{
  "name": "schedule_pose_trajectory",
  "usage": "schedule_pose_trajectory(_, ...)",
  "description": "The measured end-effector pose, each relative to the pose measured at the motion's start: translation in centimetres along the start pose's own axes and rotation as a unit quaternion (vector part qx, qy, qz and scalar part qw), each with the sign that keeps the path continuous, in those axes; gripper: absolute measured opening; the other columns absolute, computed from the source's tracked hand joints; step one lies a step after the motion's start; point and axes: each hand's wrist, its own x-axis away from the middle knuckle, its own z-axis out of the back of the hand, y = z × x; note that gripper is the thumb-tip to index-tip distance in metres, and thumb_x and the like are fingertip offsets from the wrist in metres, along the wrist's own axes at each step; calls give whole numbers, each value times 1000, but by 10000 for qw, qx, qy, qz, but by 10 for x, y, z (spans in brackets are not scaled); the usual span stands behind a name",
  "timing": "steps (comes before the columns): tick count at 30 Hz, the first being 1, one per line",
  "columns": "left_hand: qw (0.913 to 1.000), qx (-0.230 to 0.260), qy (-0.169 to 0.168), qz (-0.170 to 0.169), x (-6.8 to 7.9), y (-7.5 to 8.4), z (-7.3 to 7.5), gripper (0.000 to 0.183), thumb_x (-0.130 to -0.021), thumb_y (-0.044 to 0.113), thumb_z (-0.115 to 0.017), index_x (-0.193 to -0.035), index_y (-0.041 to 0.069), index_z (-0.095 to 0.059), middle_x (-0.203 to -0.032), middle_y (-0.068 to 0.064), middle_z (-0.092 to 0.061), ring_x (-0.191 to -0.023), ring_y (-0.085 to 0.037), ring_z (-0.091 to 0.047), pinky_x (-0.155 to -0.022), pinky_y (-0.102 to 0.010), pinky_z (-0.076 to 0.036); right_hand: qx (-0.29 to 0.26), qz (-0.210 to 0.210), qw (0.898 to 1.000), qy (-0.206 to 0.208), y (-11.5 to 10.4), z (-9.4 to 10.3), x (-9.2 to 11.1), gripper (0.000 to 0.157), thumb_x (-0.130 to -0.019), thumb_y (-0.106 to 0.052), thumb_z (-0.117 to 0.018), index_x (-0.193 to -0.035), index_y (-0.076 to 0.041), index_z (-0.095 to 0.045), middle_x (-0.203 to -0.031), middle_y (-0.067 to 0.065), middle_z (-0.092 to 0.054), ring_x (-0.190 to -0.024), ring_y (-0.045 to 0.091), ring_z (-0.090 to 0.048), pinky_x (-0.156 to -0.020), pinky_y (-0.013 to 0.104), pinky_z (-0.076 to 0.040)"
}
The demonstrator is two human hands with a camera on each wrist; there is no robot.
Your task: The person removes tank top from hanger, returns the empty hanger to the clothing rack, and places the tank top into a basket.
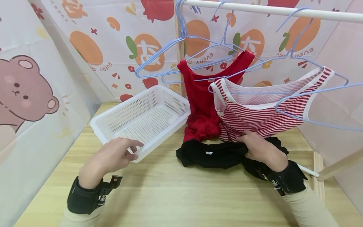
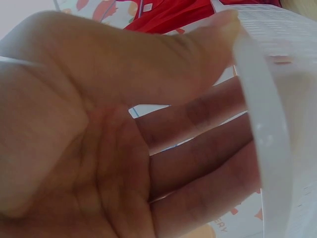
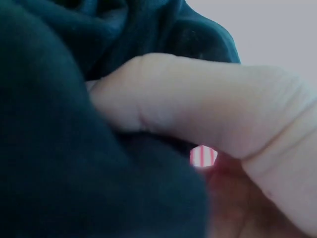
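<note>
A white plastic basket point(image 1: 170, 121) tilts at the left of the head view, its perforated inside showing. My left hand point(image 1: 114, 154) pinches its near rim; in the left wrist view the thumb lies against the rim point(image 2: 270, 144) and the fingers reach past it. With my right hand point(image 1: 262, 148) I grip a bunched black garment point(image 1: 215, 154) with a small white label. Its dark cloth point(image 3: 99, 163) fills much of the right wrist view, the thumb pressed into the folds. Just behind hang a red tank top point(image 1: 202, 97) and a red-and-white striped top point(image 1: 263, 118).
Blue hangers point(image 1: 163, 60) hang from a white rail point(image 1: 272, 10) across the top, several without clothes. A wooden rack foot point(image 1: 319, 170) stands at the right on the wood-grain table point(image 1: 175, 198). Printed cloth with fruit and a bear point(image 1: 25, 88) encloses the back and left.
</note>
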Motion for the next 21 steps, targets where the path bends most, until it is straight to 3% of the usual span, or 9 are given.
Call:
schedule_pose_trajectory(11, 9999, -23, 44, -105, -1, 2, -5, 34, -83, 3, -79, -116, 8, -76, -88, 3, -74, -74, -11, -60, -63, -26, -45, -193, 147, 9996, 127, -22, 22, 10, 40, -67, 2, -91, -104, -6, -77, -102, 10, -66, -94, 27, -65, -82, 47, -57)
schedule_pose_trajectory(21, 9999, -11, 38, -131, -2, -4, -2, 34, -83, 3, -79, -117, 7, -76, -89, 2, -74, -70, -8, -63, -64, -28, -47, -251, 386, 9984, 320, -32, 38, -8, 36, -70, 2, -90, -104, -4, -78, -97, 9, -66, -92, 25, -66, -82, 43, -58)
